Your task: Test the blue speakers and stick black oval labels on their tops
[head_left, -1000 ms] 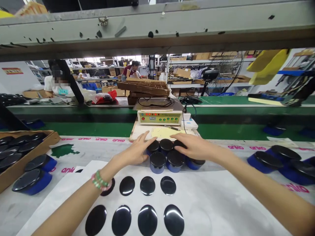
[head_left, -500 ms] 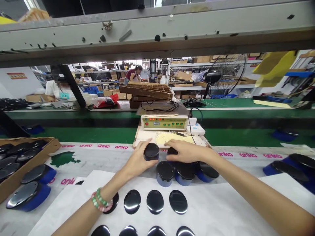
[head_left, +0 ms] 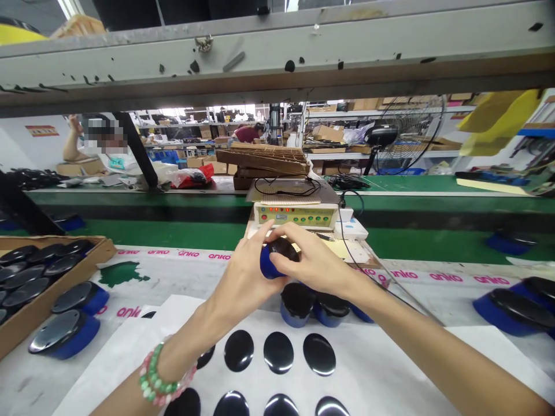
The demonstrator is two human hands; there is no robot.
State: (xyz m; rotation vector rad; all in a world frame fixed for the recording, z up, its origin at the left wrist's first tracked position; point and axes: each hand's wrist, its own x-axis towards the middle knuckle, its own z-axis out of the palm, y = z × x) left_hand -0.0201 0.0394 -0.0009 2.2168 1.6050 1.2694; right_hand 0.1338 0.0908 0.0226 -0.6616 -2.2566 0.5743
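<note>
Between my two hands is a short, round blue piece with a glossy black top (head_left: 269, 264), tilted, just in front of the control box. My left hand (head_left: 243, 274) curls around its left side. From the right, my right hand (head_left: 314, 257) grips it, with the thumb across its black top. Fingers partly cover the piece. Right below my hands, several more blue pieces with black tops (head_left: 297, 303) stand in a row. On the white paper (head_left: 381, 370) nearer to me lie flat, shiny black oval discs (head_left: 278, 352) in rows.
A cardboard tray (head_left: 102, 254) of black-topped pieces is at left, with two blue pieces (head_left: 65, 335) beside it. More blue pieces (head_left: 515, 309) stand at right. Behind my hands is a control box (head_left: 299, 215) with lit red indicators. A shelf beam (head_left: 269, 63) crosses overhead. A person (head_left: 104, 144) is across the bench.
My right hand has left the row and moved to the piece in my left hand; both now hold it, raised slightly. The person across the bench now has an arm raised.
</note>
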